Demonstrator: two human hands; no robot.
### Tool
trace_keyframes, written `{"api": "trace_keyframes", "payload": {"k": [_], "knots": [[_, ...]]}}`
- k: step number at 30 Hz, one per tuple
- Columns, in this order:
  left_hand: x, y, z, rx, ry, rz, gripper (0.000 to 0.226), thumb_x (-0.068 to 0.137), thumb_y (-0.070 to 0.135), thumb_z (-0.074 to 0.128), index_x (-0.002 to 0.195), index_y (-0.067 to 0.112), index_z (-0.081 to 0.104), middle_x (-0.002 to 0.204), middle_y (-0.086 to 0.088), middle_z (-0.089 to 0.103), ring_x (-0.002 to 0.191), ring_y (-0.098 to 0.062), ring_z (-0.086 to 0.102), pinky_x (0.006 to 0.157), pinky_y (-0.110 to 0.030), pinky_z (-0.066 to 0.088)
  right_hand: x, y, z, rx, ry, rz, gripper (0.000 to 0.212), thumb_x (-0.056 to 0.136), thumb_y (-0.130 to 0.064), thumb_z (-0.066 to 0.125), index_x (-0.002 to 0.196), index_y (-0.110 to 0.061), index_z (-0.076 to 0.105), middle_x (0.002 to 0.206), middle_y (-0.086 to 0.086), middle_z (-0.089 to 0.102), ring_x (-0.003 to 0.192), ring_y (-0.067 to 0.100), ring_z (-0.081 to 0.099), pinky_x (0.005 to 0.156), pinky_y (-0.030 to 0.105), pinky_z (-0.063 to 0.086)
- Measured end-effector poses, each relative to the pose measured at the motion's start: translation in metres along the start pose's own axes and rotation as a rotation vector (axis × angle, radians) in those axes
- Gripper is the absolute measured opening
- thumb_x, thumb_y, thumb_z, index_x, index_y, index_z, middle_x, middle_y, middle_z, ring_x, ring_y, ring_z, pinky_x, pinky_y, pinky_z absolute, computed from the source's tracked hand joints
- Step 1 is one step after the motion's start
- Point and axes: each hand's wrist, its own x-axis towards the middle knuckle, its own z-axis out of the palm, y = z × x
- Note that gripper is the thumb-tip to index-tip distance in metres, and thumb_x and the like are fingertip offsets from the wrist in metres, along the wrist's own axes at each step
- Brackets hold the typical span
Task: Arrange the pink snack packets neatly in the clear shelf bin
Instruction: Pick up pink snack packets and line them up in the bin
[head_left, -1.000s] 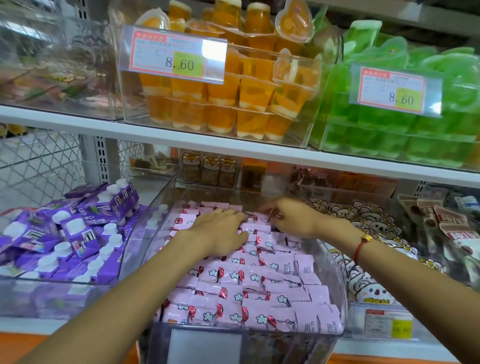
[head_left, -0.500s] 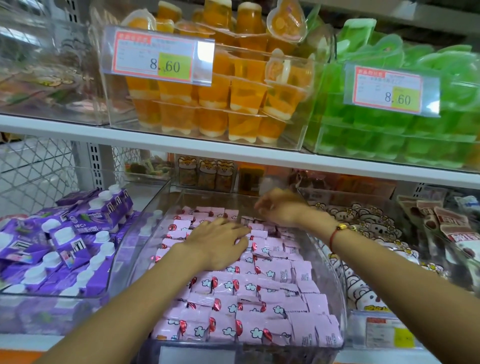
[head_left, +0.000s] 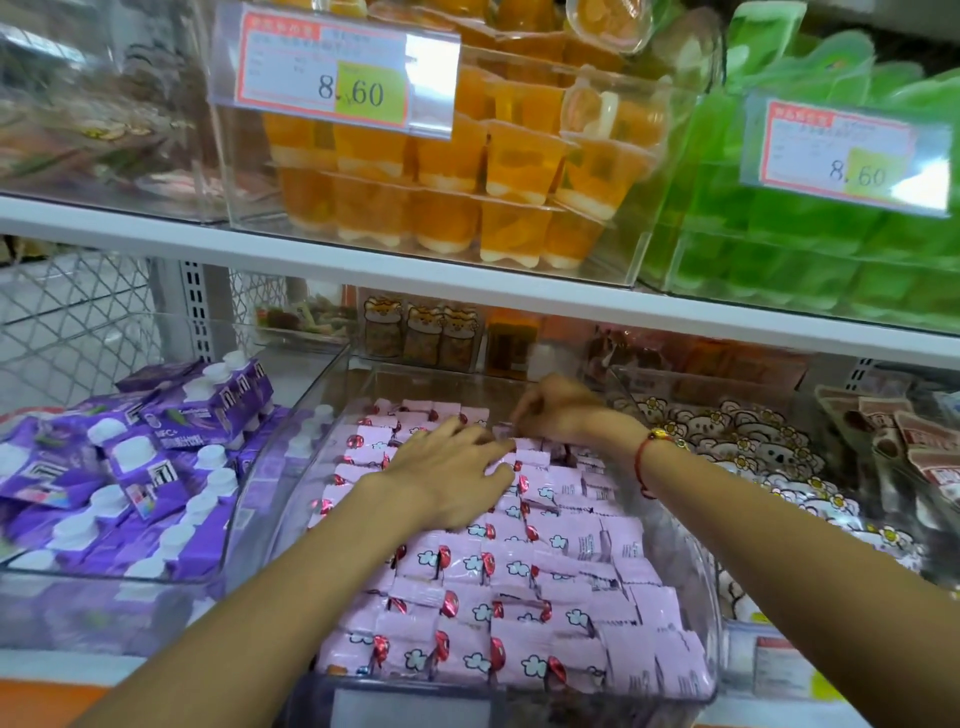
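Note:
Pink snack packets (head_left: 519, 597) with white flowers and red dots fill the clear shelf bin (head_left: 698, 561) on the lower shelf, lying in overlapping rows. My left hand (head_left: 447, 470) lies flat on the packets in the middle of the bin, fingers spread and pointing right. My right hand (head_left: 563, 410) is at the bin's far right, fingers curled down and pinching the edge of a pink packet in the back rows. A red bracelet sits on my right wrist.
A clear bin of purple drink cartons (head_left: 130, 467) stands to the left, a bin of white bear-print packets (head_left: 753, 447) to the right. The white shelf board (head_left: 363, 265) overhead carries orange jelly cups (head_left: 467, 171) and green jelly cups (head_left: 831, 249).
Both hands stay on the back rows of packets. My right hand has shifted slightly toward the far right corner, and the camera has moved closer and tilted.

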Motion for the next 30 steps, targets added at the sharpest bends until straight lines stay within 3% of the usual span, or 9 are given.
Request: {"api": "trace_keyframes", "payload": {"k": [7, 9, 12, 15, 18, 21, 25, 28, 30], "knots": [[0.0, 0.001, -0.003, -0.001, -0.034, -0.004, 0.05, 0.099, 0.044, 0.02, 0.147, 0.032, 0.025, 0.154, 0.004, 0.024, 0.136, -0.021, 0.021, 0.107, -0.044, 0.023, -0.02, -0.018, -0.018, 0.551, 0.263, 0.083, 0.013, 0.093, -0.013, 0.055, 0.104, -0.011, 0.06, 0.113, 0.008, 0.061, 0.102, 0.025, 0.059, 0.09, 0.036, 0.051], [-0.001, 0.0, -0.006, -0.124, -0.003, -0.012, 0.048, 0.098, 0.041, 0.031, 0.145, 0.031, 0.031, 0.15, 0.001, 0.034, 0.129, -0.021, 0.036, 0.1, -0.04, 0.033, -0.027, -0.022, -0.022, 0.779, 0.383, 0.162, 0.015, 0.093, -0.015, 0.056, 0.106, -0.008, 0.059, 0.11, 0.009, 0.062, 0.091, 0.022, 0.064, 0.078, 0.03, 0.056], [-0.001, 0.0, -0.014, -0.516, 0.215, -0.128, 0.043, 0.089, 0.035, 0.058, 0.13, 0.024, 0.048, 0.116, -0.002, 0.061, 0.075, -0.015, 0.064, 0.06, -0.025, 0.05, -0.042, -0.02, -0.026, 1.058, 0.472, 0.187, 0.018, 0.095, -0.017, 0.052, 0.109, -0.006, 0.058, 0.101, 0.008, 0.065, 0.073, 0.012, 0.062, 0.053, 0.014, 0.052], [-0.004, 0.002, -0.026, -0.536, 0.466, -0.21, 0.064, 0.076, 0.048, 0.073, 0.127, 0.022, 0.042, 0.12, 0.003, 0.055, 0.087, -0.013, 0.059, 0.059, -0.02, 0.045, -0.055, -0.018, -0.028, 1.217, 0.447, 0.191, 0.026, 0.098, -0.017, 0.049, 0.116, -0.002, 0.058, 0.108, 0.014, 0.067, 0.078, 0.017, 0.064, 0.061, 0.018, 0.053], [-0.007, 0.007, -0.033, -0.595, 0.553, -0.09, 0.059, 0.077, 0.041, 0.074, 0.125, 0.027, 0.045, 0.125, 0.002, 0.058, 0.097, -0.017, 0.062, 0.071, -0.029, 0.054, -0.061, -0.022, -0.026, 1.292, 0.356, 0.194, 0.03, 0.097, -0.023, 0.05, 0.116, -0.001, 0.059, 0.11, 0.015, 0.068, 0.089, 0.019, 0.066, 0.077, 0.023, 0.056], [-0.008, 0.006, -0.04, -0.742, 0.495, -0.067, 0.037, 0.083, 0.038, 0.069, 0.115, 0.023, 0.058, 0.109, 0.003, 0.067, 0.091, -0.014, 0.064, 0.073, -0.028, 0.053, -0.066, -0.022, -0.027, 1.322, 0.254, 0.174, 0.028, 0.098, -0.026, 0.047, 0.116, -0.007, 0.058, 0.114, 0.014, 0.066, 0.102, 0.023, 0.065, 0.087, 0.028, 0.053], [-0.01, 0.007, -0.052, -1.461, 0.155, -0.382, 0.031, 0.087, 0.045, 0.06, 0.103, 0.019, 0.063, 0.084, 0.003, 0.073, 0.065, -0.004, 0.067, 0.05, -0.017, 0.049, -0.069, -0.012, -0.026, 1.112, 0.191, 0.178, 0.032, 0.098, -0.043, 0.041, 0.113, -0.017, 0.055, 0.106, 0.006, 0.064, 0.095, 0.021, 0.063, 0.095, 0.037, 0.047], [-0.01, 0.004, -0.051, -1.501, 0.068, -0.439, 0.026, 0.09, 0.045, 0.056, 0.097, 0.021, 0.063, 0.08, 0.004, 0.075, 0.061, -0.003, 0.063, 0.039, -0.014, 0.041, -0.069, -0.011, -0.025, 0.974, 0.256, 0.098, 0.029, 0.097, -0.038, 0.046, 0.123, -0.027, 0.051, 0.125, 0.002, 0.059, 0.112, 0.02, 0.056, 0.108, 0.044, 0.035], [-0.011, 0.006, -0.052, -1.469, 0.062, -0.445, 0.029, 0.092, 0.045, 0.052, 0.096, 0.019, 0.064, 0.081, 0.004, 0.075, 0.059, -0.003, 0.059, 0.037, -0.013, 0.036, -0.071, -0.011, -0.024, 0.834, 0.254, -0.072, 0.043, 0.096, -0.028, 0.05, 0.138, -0.031, 0.04, 0.138, -0.004, 0.048, 0.115, 0.009, 0.049, 0.1, 0.03, 0.036]]}}
